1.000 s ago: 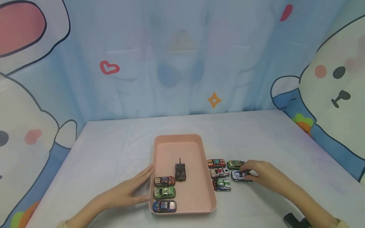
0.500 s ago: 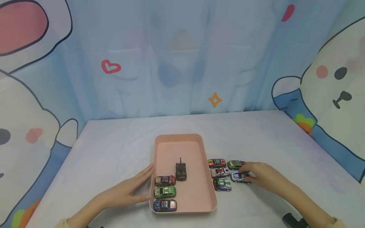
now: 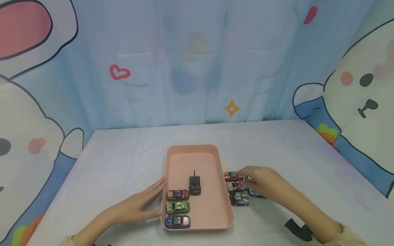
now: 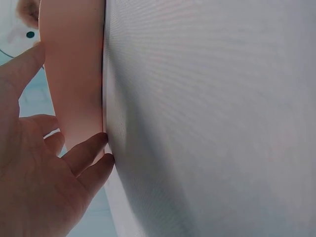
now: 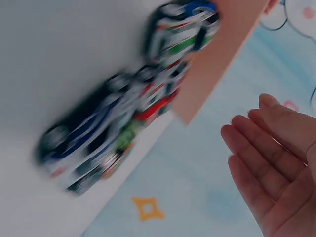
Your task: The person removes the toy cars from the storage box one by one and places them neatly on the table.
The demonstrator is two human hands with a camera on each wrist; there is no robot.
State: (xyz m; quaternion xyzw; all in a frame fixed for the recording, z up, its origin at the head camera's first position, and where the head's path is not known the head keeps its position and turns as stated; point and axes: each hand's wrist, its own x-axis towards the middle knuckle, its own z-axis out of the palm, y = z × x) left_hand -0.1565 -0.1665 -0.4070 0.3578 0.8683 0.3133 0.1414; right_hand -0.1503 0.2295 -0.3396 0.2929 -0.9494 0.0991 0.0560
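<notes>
My left hand (image 3: 140, 206) rests its straight fingers against the left side of a pink tray (image 3: 197, 149). In the left wrist view, its fingertips (image 4: 101, 140) touch the tray's outer wall. My right hand (image 3: 266, 179) hovers over the toy cars right of the tray; in the right wrist view its fingers (image 5: 254, 143) are extended and hold nothing. Beneath or beside it are a red toy car (image 3: 232, 176), a white-and-red toy car (image 3: 236, 186), a white-and-blue toy car (image 3: 254, 192) and a mostly hidden green one. A blue, white and green toy car (image 3: 239, 199) sits nearer me.
Inside the tray, a dark toy tank (image 3: 195, 184) stands near the middle. Along its left side are a dark-and-red toy car (image 3: 178, 195), a green toy car (image 3: 178, 207) and a blue toy car (image 3: 178, 221). A printed curtain (image 3: 191, 85) hangs behind the white table (image 3: 123, 164).
My right hand has left the white-and-blue car and moved left and slightly away from me, toward the red car. The left hand has stayed at the tray.
</notes>
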